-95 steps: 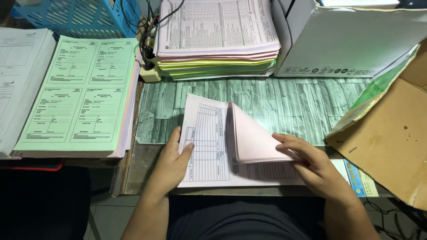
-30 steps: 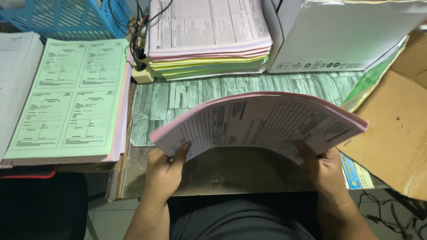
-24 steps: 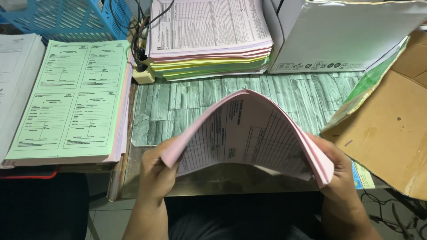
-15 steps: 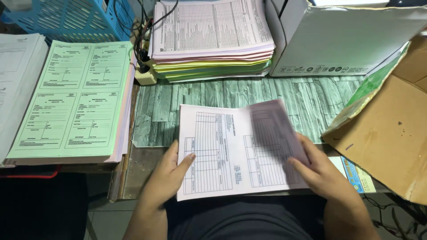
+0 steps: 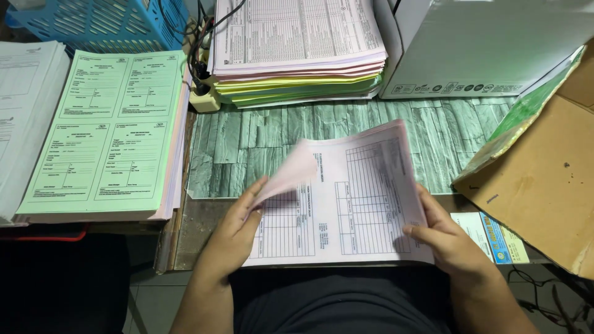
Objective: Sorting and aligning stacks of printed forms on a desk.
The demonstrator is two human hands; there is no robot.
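A thin stack of printed forms (image 5: 365,198), white on top with pink sheets underneath, lies at the near edge of the desk in front of me. My left hand (image 5: 238,226) lifts the left corner of the sheets, and a blurred pink sheet (image 5: 288,173) curls up from its fingers. My right hand (image 5: 448,238) rests on the stack's right edge, thumb on top of the paper, pinning it down.
A pile of green forms (image 5: 102,133) lies at the left beside a white pile (image 5: 25,105). A tall stack of mixed coloured forms (image 5: 297,52) stands behind. There is a white box (image 5: 489,43) at the back right, brown cardboard (image 5: 538,179) at the right, a blue basket (image 5: 105,18) at the back left.
A second ago both hands held the stack bowed up off the desk. It now lies flat, and my left hand flips up sheets at its left corner.
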